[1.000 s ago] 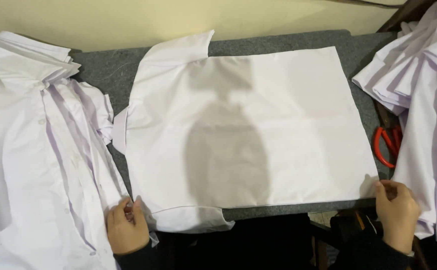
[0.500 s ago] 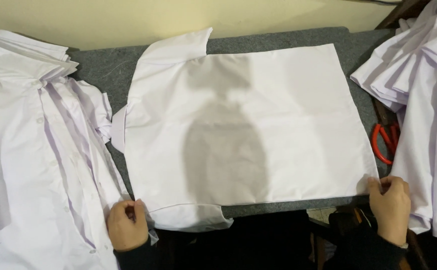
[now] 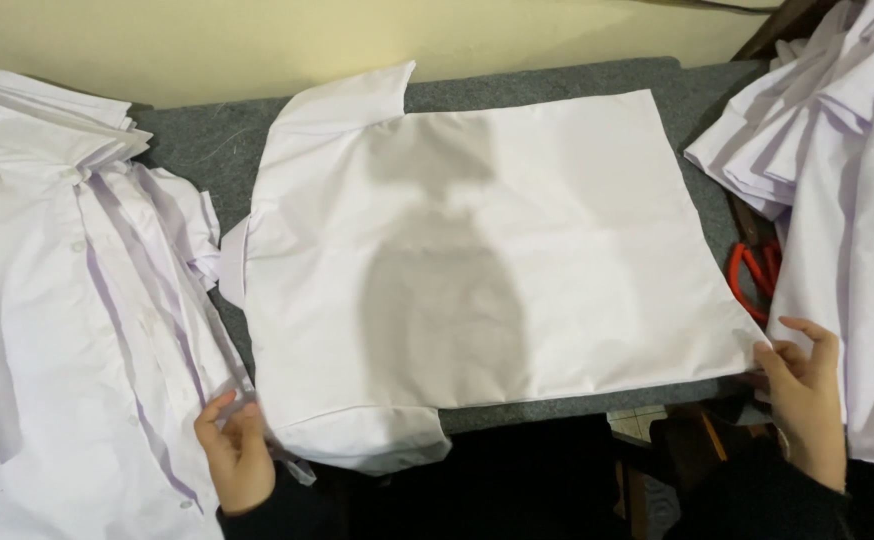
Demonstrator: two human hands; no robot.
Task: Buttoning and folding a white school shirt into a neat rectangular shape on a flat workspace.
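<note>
A white shirt (image 3: 477, 260) lies spread flat, back side up, on a grey padded table (image 3: 207, 150). Its collar end points left and its hem right. My left hand (image 3: 235, 455) pinches the shirt's near left corner, by the folded sleeve. At the near right corner my right hand (image 3: 805, 395) touches the hem with loosened fingers. Whether it still pinches the cloth is unclear.
A pile of white shirts (image 3: 57, 300) covers the left side of the table. Another stack of white shirts (image 3: 837, 170) lies on the right. Red-handled scissors (image 3: 752, 275) peek out between the spread shirt and the right stack. A pale wall runs behind.
My right hand has risen to the hem corner and its fingers have spread. My left hand keeps its pinch and has barely moved. The shirt lies as before.
</note>
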